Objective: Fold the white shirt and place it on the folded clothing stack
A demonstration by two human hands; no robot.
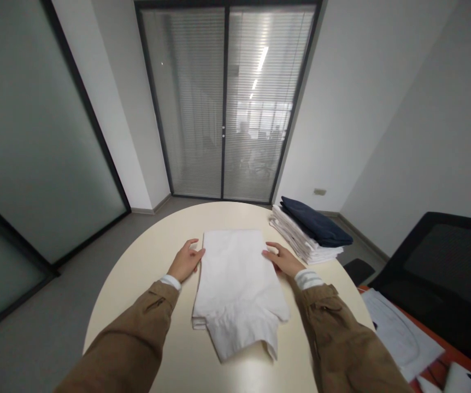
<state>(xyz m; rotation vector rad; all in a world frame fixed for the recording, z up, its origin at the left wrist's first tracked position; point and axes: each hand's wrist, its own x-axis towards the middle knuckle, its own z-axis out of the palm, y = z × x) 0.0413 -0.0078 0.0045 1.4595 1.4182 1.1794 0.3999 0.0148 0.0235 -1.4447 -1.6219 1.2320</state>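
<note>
White folded garment [232, 273] is lying flat on the round cream table [137, 273], right between my two sets of fingers as I watch through the head cam. My left hand [186, 261] has its thumb at the garment's left edge, and my right hand [283, 260] has its thumb at the right edge, about level with the other one. On both hands the thumb and forefinger sit a bit apart, kinda loosely curled, but honestly I can't tell if the lower fingers are pinching any cloth. The neat end is just beyond my fingertips, while the wrinkly, uneven end spreads out on the near side of them. Just past my right fingers, off to the right, there's a stack of white cloth [290, 233] with a navy folded piece [315, 221] on top. Farther right of those fingers is a black mesh chair [444, 273].
</note>
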